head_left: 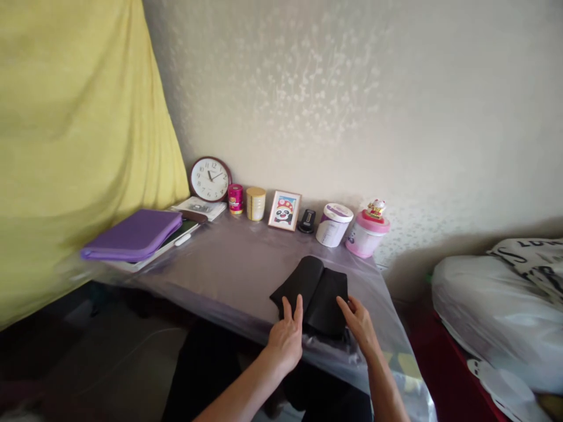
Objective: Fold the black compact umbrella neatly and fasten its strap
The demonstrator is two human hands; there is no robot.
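Counting along the wall side of the bench (220, 258), we find one round clock (211, 179), one magenta tin (235, 199), one canister (255, 205) with a yellow lid, one framed panda picture (285, 210), one small black object (307, 220) and two tubs: a white and purple tub (333, 227) and a pink-lidded tub (366, 237), the second topped by one cat figurine (375, 210). Toward the left end we count one purple case (134, 234), with one slim white object (182, 240) near it. One black cloth (314, 293) lies on the bench, and our left hand (285, 341) and right hand (363, 326) are both at it.

The black cloth looks plain, dark and matt, though we cannot be sure of its material. A slanting line, either a fold or a seam, divides it into two panels. The left one is rounded at its far end and runs out to a pointed corner on the left; the right one is squarer.

It lies between our hands and a little beyond them, close to the near edge of the bench. Our left hand is open, two digits spread apart over the cloth's near left part. Our right hand has its fingertips at the right edge; whether they pinch the cloth or merely touch it, we cannot tell.
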